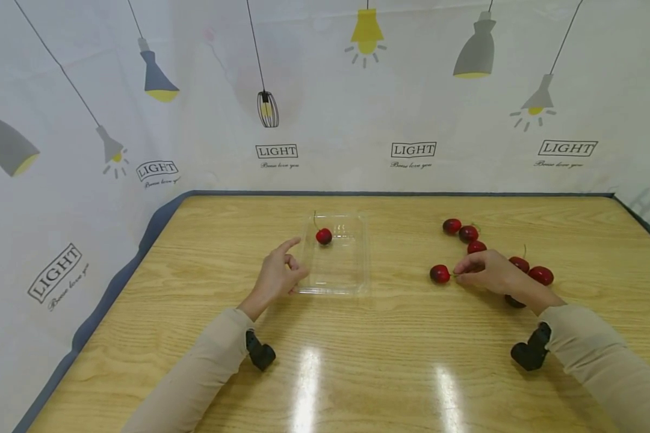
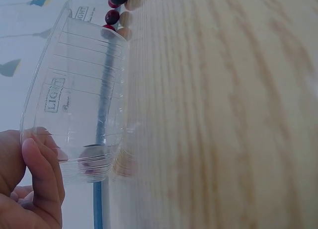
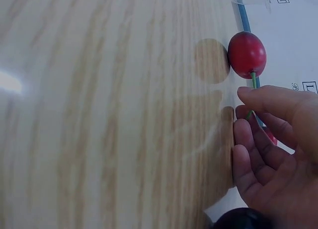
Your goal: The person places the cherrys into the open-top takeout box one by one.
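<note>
My right hand (image 1: 487, 273) pinches the green stem of a dark red cherry (image 1: 440, 274) between thumb and fingertips. In the right wrist view this cherry (image 3: 247, 55) hangs sideways from the stem, at or just above the tabletop; I cannot tell whether it touches. On the left, my left hand (image 1: 278, 270) holds the near-left rim of a clear plastic container (image 1: 333, 288), its fingers partly bent in the left wrist view. One cherry (image 1: 324, 236) with an upright stem lies inside, toward the back. The container stands upright and open on the table.
Several more cherries (image 1: 452, 227) lie around and behind my right hand, one partly hidden under the wrist. The wooden table (image 1: 357, 343) ends at a printed cloth backdrop (image 1: 325, 162) at the back and sides. Dark cameras (image 1: 531, 352) sit on both wrists.
</note>
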Motion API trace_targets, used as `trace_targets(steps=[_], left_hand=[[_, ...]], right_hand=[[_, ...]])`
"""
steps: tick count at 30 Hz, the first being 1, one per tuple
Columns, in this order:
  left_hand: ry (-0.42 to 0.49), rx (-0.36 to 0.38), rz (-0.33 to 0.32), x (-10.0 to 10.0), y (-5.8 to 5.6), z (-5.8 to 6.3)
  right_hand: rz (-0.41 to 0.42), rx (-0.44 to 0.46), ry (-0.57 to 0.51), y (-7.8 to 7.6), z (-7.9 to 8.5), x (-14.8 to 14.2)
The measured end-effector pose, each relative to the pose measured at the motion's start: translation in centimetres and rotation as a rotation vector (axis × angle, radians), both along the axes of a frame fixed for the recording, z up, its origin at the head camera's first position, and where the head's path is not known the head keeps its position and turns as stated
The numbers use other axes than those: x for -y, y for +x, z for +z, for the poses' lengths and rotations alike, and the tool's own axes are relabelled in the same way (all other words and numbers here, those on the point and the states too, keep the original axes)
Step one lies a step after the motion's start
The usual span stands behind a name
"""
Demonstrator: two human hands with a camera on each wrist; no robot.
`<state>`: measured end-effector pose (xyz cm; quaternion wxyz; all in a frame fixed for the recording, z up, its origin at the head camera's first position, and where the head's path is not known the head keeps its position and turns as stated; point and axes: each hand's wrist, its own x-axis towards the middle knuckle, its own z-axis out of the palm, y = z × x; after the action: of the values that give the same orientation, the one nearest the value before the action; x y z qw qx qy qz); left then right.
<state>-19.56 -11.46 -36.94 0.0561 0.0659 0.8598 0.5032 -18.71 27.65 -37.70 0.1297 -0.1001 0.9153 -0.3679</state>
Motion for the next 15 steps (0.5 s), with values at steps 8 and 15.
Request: trace_targets(steps=[8, 15], left_hand=[[-0.004, -0.007, -0.002, 0.11, -0.22, -0.31], [-0.014, -0.016, -0.003, 0.14, -0.29, -0.44]], right_hand=[[0.002, 0.008, -0.007, 0.13, 0.09, 0.11], [0.007, 0.014, -0.048, 0.13, 0.03, 0.01]])
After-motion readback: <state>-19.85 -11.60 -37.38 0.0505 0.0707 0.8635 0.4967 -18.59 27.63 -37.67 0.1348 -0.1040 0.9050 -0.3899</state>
